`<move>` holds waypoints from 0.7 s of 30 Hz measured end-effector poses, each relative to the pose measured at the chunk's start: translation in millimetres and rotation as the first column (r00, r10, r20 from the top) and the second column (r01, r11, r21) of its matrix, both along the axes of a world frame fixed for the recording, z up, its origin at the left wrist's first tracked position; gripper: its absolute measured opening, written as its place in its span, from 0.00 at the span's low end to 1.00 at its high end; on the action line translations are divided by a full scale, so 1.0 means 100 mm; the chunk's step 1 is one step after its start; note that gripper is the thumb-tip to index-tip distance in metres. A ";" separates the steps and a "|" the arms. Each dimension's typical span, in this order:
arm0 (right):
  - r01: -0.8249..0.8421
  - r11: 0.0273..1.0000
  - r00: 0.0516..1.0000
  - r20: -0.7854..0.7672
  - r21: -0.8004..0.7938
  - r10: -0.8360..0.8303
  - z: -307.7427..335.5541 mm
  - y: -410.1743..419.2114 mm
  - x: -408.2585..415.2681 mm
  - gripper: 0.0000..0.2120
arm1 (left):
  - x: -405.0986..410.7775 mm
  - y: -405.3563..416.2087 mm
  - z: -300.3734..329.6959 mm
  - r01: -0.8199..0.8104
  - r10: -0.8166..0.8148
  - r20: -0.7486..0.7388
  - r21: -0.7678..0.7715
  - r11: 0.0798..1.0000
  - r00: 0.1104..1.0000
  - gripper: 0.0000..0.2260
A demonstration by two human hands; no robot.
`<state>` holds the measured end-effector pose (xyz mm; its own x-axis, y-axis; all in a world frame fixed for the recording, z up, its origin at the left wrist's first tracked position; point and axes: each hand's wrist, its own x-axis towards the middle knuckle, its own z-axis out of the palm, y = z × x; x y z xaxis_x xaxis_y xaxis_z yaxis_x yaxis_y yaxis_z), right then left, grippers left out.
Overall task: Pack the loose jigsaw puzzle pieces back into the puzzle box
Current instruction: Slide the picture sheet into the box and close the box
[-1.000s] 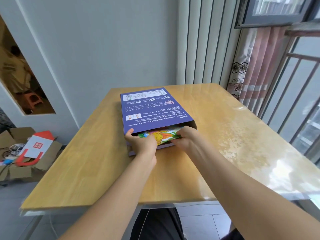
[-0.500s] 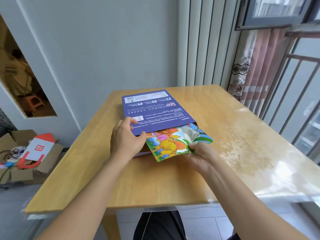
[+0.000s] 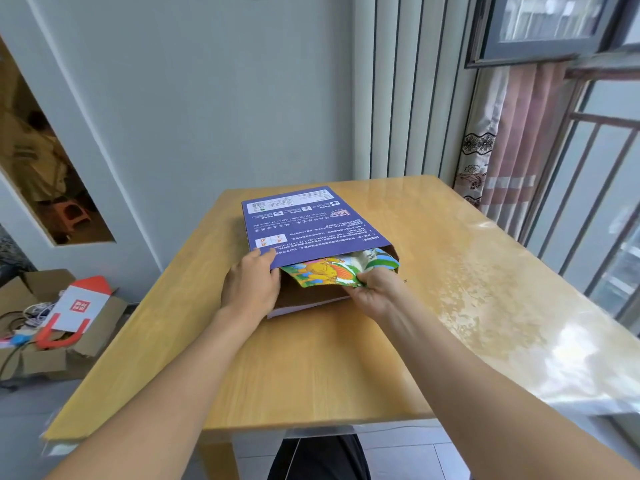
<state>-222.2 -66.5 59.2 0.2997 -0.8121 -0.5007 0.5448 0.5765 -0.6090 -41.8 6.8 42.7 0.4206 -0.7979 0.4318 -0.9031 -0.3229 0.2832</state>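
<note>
The purple puzzle box lay flat on the wooden table, its open mouth turned toward the person, printed back panel facing up. And there was the left hand — at the near left corner of the box, fingers curled over the edge of the top panel, holding that flap lifted off the brown cardboard floor below. On the other side, the right hand pinched the near edge of a colourful bag of puzzle pieces, its orange, green and blue print poking out from the opening. Most of the bag sat under the raised panel, with the near part outside the mouth; how far in it reached could not be told. Both forearms stretched out over the table from the bottom of the view.

Off to the left, on the floor, sat an open cardboard carton with a white-and-red paper bag lying in it — cables tangled beside. A pink striped curtain hung at the right by the window bars.
</note>
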 end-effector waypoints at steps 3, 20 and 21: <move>-0.019 1.000 1.000 -0.016 -0.025 0.019 0.11 -0.04 -0.06 0.19 | 0.01 -0.03 0.12 0.008 -0.008 0.009 -0.043 0.999 1.000 0.12; -0.061 0.996 0.998 -0.037 -0.067 0.058 0.61 -0.06 -0.31 0.17 | -0.26 0.10 0.47 0.019 -0.018 0.004 -0.119 0.993 1.000 0.11; -0.035 0.998 0.999 -0.016 -0.050 0.035 0.64 -0.08 -0.31 0.16 | -0.28 0.11 0.48 0.019 -0.019 0.000 -0.114 0.993 1.000 0.11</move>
